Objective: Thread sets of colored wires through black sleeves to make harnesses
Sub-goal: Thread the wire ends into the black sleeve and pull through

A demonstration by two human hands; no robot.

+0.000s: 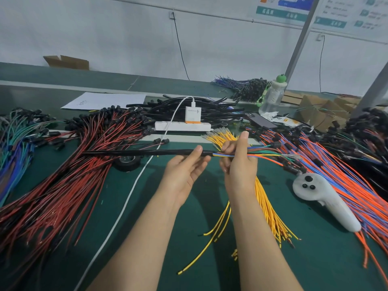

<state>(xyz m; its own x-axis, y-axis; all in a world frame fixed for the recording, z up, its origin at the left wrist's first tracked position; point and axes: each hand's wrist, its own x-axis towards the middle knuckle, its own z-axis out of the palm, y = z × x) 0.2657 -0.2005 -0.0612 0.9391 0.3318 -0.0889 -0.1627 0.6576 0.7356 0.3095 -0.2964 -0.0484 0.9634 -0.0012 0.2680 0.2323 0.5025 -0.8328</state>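
Note:
A long black sleeve (136, 152) lies level above the green table, pointing left. My left hand (185, 168) pinches its right end between thumb and fingers. A mixed set of colored wires (266, 154), blue, green, orange, brown and yellow, enters that end of the sleeve. My right hand (238, 158) grips this wire set just right of the sleeve mouth, thumb up. The wires' free ends trail off to the right over the table.
Red and black wires (63, 175) are heaped at left, blue-green wires (14, 148) at far left, yellow wires (270, 217) under my right forearm, orange and blue wires (346, 181) at right. A white controller (323, 198), power strip (182, 126), tape roll (127, 162), spare sleeves (189, 108), bottle (271, 95).

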